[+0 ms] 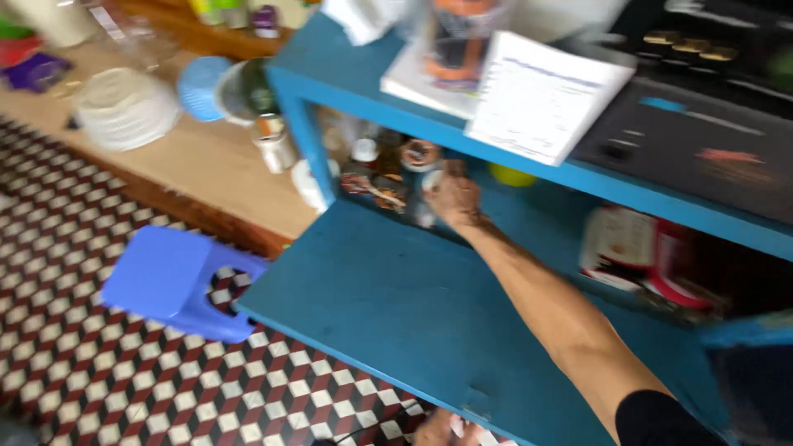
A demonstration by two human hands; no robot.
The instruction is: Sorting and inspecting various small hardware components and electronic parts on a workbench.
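Observation:
My right hand (454, 200) reaches deep into the lower level of a blue wooden shelf unit (388, 297), my bare forearm stretched across its board. The fingers curl among a cluster of small jars and bottles (388, 169) at the back left, against a small white-capped jar (429, 183). Motion blur hides whether the fingers grip it. Only part of my left hand (446, 429) shows at the bottom edge, by the shelf's front edge, with nothing visibly in it.
The top board carries white papers (541, 95), a blurred orange-and-dark container (458, 41) and a black appliance (702, 124). Red-and-white packets (652, 252) lie at the lower right. A blue plastic stool (169, 277) stands on the patterned tiles, and white bowls (124, 107) rest on a wooden platform.

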